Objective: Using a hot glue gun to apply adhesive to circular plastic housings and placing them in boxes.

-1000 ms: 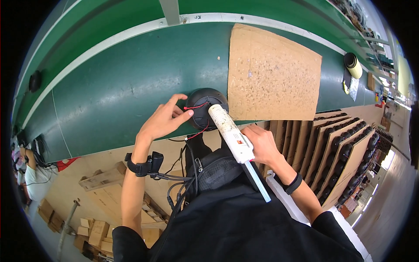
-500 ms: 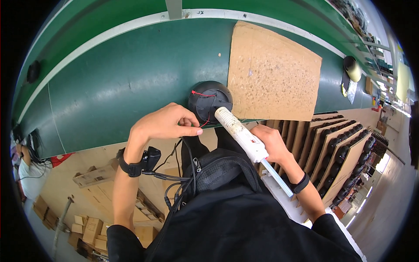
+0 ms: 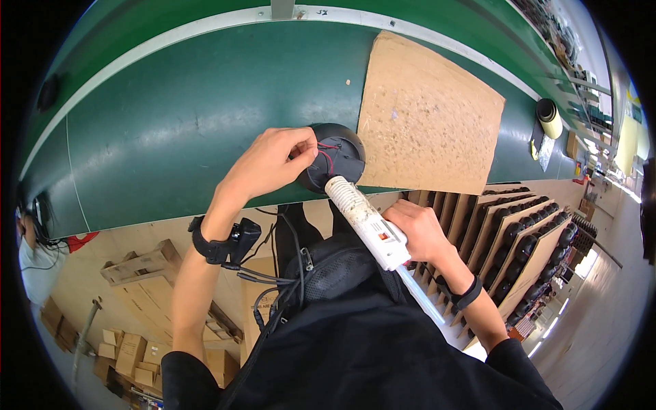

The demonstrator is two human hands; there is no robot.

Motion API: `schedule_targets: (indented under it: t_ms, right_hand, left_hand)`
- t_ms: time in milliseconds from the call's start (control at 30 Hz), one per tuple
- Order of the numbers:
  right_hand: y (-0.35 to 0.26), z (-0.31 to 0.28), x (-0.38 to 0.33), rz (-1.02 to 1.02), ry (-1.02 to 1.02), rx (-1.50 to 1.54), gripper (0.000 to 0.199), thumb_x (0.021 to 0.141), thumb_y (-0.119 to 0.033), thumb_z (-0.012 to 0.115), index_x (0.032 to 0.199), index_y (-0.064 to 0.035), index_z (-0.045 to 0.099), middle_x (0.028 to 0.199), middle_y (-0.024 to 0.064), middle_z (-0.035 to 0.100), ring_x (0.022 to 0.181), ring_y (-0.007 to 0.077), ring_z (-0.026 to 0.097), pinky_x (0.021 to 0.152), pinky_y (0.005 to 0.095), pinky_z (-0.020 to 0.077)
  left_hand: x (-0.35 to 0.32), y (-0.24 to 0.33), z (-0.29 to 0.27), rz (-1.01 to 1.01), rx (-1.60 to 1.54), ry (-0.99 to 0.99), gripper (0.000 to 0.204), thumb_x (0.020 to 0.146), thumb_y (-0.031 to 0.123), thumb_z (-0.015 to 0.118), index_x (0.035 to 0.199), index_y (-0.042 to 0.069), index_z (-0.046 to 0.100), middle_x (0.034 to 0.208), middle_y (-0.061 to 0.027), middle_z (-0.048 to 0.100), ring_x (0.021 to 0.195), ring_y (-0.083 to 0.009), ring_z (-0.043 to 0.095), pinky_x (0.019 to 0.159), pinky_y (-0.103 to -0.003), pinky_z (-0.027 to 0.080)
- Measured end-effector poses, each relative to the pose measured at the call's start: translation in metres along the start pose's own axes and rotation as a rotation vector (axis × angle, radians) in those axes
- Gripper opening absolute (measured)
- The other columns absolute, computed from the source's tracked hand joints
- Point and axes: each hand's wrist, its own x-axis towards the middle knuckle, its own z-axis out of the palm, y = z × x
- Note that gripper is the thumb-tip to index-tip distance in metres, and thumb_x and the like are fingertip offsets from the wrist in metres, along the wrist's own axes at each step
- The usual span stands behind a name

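On the green bench, by its near edge, lies a round black part (image 3: 350, 162) with red and black wires (image 3: 329, 160) on its upper face. My left hand (image 3: 277, 158) reaches over its left side, thumb and fingertips pinched on the wires. A white hot glue gun (image 3: 372, 229) is in my right hand (image 3: 418, 229), fingers wrapped round a grip that is mostly hidden. Its ribbed, stained front end points at the near rim of the black part; the tip is hard to make out. A clear glue stick (image 3: 419, 295) sticks out of the back.
A stained cardboard sheet (image 3: 432, 113) lies right of the black part on the bench (image 3: 184, 130). At the far right stands a roll (image 3: 549, 119). Below right are cardboard layers with round black parts (image 3: 526, 247); boxes (image 3: 133, 355) and a pallet (image 3: 143, 263) lie lower left.
My left hand has moved up and right from the bench edge onto the black part and taken the wires. The glue gun has shifted slightly left and down.
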Motion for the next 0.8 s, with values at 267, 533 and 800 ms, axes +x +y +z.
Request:
schedule_targets:
  t_ms: [267, 533, 800]
  right_hand:
    - [-0.009, -0.005, 0.006, 0.040, -0.034, -0.022, 0.026, 0.066, -0.019, 0.070, 0.085, -0.0024, 0.061, 0.073, 0.0132, 0.058, 0.071, 0.0332, 0.059, 0.060, 0.0412, 0.0467]
    - [-0.011, -0.015, 0.011, 0.040, -0.053, -0.025, 0.027, 0.065, -0.022, 0.070, 0.083, -0.0027, 0.062, 0.070, 0.0132, 0.056, 0.068, 0.0344, 0.058, 0.059, 0.0418, 0.0452]
    - [-0.011, -0.018, 0.006, 0.052, -0.068, -0.092, 0.029, 0.067, -0.022, 0.073, 0.089, -0.0055, 0.065, 0.071, 0.0120, 0.060, 0.067, 0.0321, 0.062, 0.056, 0.0411, 0.0463]
  left_hand:
    - [-0.006, -0.005, 0.004, -0.054, -0.122, 0.053, 0.017, 0.093, 0.014, 0.059, 0.091, -0.002, 0.059, 0.075, -0.0080, 0.063, 0.068, -0.0140, 0.057, 0.066, -0.030, 0.050]
    - [-0.009, -0.009, 0.002, -0.039, -0.149, 0.063, 0.016, 0.092, 0.014, 0.062, 0.090, -0.002, 0.061, 0.075, -0.0055, 0.063, 0.066, -0.0116, 0.056, 0.064, -0.028, 0.048]
    - [-0.031, -0.016, -0.013, -0.118, -0.191, -0.129, 0.011, 0.086, 0.011, 0.069, 0.084, 0.000, 0.067, 0.068, -0.0015, 0.062, 0.062, -0.0065, 0.052, 0.058, -0.024, 0.043]
